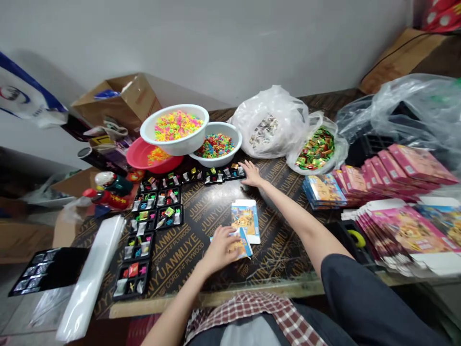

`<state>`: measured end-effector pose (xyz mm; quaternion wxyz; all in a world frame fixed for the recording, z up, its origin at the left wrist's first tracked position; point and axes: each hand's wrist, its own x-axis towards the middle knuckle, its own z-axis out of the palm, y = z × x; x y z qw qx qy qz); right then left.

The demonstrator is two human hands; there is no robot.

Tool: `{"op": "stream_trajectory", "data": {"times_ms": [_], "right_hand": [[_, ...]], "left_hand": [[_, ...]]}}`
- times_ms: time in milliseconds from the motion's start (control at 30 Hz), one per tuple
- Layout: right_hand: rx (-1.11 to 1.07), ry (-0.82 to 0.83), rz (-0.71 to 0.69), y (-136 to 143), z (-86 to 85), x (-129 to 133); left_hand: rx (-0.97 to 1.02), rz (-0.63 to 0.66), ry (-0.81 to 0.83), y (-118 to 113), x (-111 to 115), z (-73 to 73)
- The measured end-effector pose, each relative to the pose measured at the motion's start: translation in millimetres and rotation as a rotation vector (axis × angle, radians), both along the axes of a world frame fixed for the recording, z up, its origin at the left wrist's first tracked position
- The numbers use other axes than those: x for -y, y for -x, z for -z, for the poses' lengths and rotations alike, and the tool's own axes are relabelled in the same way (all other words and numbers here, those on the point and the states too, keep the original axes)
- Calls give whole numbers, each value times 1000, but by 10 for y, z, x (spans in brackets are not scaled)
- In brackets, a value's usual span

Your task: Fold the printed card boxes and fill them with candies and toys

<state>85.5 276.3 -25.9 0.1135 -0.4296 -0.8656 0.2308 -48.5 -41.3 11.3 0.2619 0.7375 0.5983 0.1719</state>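
Observation:
My left hand is curled over a small blue printed carton near the table's front. Part of that carton is hidden under the fingers. It overlaps a second blue printed carton, which lies with white flaps showing. Farther back, my right hand has its fingers spread at the right end of a black compartment tray. Small wrapped pieces and coloured bits fill this tray, the last in a row. More filled black trays stand in columns at the left.
Behind the trays are a white basin of coloured pieces, another white basin, a red basin and plastic bags of packets. Pink cartons and blue boxes are stacked right. Bottles and plastic sleeves sit left.

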Motion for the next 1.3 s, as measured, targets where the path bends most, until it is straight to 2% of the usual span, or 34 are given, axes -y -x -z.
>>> {"op": "stream_trajectory", "data": {"times_ms": [100, 200, 300, 433, 533, 633, 800, 933, 1100, 1300], "right_hand": [[134, 41, -88, 255, -79, -310], [203, 93, -172, 357, -89, -463], [208, 96, -183, 302, -60, -494], [165, 43, -165, 49, -54, -381], [115, 13, -207, -201, -111, -132], [44, 9, -277, -445, -212, 293], [-49, 59, -400, -758, -397, 1155], [-84, 63, -444, -887, -495, 1693], [-75, 61, -475, -1007, -537, 2081], [-40, 68, -493, -1141, -558, 2324]], "left_hand": [[-137, 73, 85, -247, -100, 126], [-212, 108, 160, -354, -149, 196], [-207, 82, 175, -297, -140, 189], [-157, -64, 100, -115, -96, 139], [-121, -189, 18, -10, -56, 119], [-42, -262, -75, 34, -11, 122], [78, -297, -204, 25, 77, 165], [141, -266, -229, -20, 139, 217], [172, -195, -246, -84, 210, 294], [0, -116, -194, -227, 309, 309]]}}
